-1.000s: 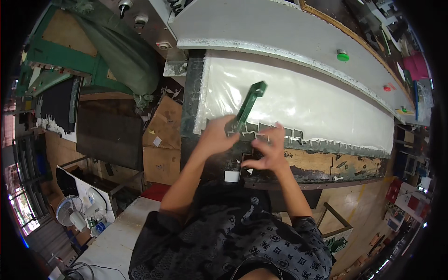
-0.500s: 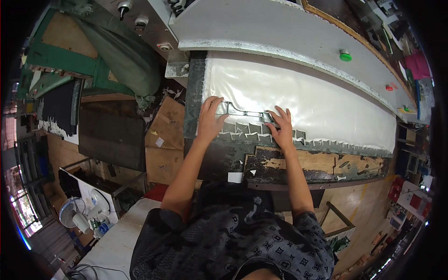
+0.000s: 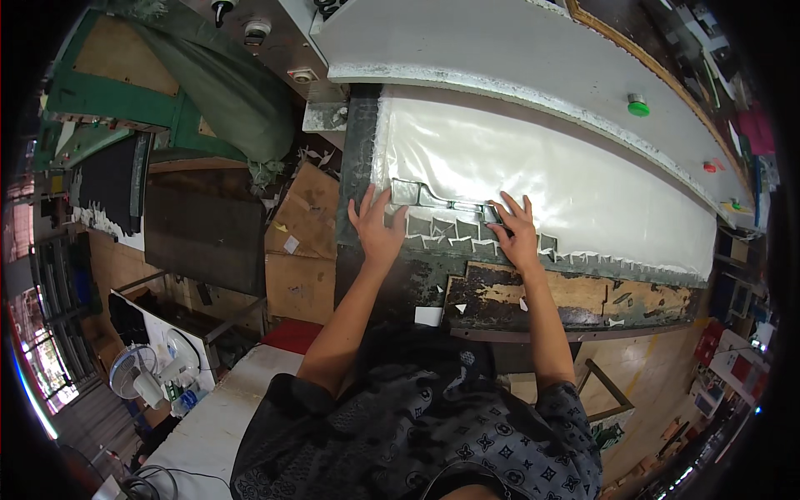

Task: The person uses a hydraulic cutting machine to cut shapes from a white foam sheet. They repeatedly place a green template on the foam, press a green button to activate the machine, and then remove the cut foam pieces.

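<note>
White sheet: a pale film sheet [image 3: 550, 179] lies across the press bed [image 3: 433, 275], under the long grey beam [image 3: 517, 58].
Die: one flat metal cutting die [image 3: 442, 200], long and notched, lies on the sheet's near left edge.
Left hand: the left hand [image 3: 375, 229] is spread flat, fingers splayed, pressing the die's left end; it grips nothing.
Right hand: the right hand [image 3: 517, 233] is also flat and open, on the die's right end.
Cut-outs: a row of notches [image 3: 454, 233] runs along the sheet's near edge; too many and too small to count surely.
Buttons: one green button [image 3: 638, 106] and one red button [image 3: 708, 167] on the beam.
Risk: I judge uneven pressing could skew the die, spoiling the row; hands beneath the beam could be caught.
</note>
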`<state>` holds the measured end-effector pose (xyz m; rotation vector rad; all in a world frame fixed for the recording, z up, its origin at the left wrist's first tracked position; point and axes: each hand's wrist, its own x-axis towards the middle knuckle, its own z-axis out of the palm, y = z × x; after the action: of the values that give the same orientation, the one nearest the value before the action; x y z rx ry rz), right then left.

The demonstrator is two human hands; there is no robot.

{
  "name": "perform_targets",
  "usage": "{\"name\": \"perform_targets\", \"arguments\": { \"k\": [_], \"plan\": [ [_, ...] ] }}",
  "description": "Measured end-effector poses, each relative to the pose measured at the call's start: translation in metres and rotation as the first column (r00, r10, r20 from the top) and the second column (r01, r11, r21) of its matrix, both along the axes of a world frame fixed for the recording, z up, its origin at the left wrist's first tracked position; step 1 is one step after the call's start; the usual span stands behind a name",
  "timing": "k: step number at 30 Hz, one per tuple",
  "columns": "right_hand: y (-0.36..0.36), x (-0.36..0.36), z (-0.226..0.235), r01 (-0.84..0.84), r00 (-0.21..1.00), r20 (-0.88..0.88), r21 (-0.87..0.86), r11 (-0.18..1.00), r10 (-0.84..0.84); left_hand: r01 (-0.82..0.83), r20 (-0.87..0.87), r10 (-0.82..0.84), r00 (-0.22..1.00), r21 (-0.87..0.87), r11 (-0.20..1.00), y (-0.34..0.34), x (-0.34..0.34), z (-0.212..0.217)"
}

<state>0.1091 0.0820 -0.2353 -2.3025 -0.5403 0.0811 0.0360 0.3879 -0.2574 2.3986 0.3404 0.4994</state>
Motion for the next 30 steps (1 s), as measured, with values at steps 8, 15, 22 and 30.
{"name": "perform_targets", "arguments": {
  "k": [8, 15, 22, 30],
  "plan": [
    [0.0, 0.0, -0.007, -0.01, 0.996, 0.084, -0.035, 0.999, 0.013, -0.074, 0.117, 0.083, 0.99, -0.083, 0.994, -0.007, 0.003, -0.003],
    [0.006, 0.001, 0.006, -0.038, 0.996, 0.074, -0.086, 0.996, 0.045, -0.04, 0.14, 0.052, 0.989, -0.088, 0.995, -0.007, 0.003, 0.004],
    [0.006, -0.001, 0.003, 0.014, 1.0, -0.002, -0.044, 0.999, -0.014, -0.073, 0.108, 0.083, 0.991, -0.097, 0.993, -0.008, 0.004, 0.001],
    [0.009, 0.0, 0.001, 0.03, 0.997, 0.067, -0.018, 0.999, -0.029, -0.036, 0.103, 0.039, 0.994, -0.025, 0.999, -0.003, 0.003, -0.001]
  ]
}}
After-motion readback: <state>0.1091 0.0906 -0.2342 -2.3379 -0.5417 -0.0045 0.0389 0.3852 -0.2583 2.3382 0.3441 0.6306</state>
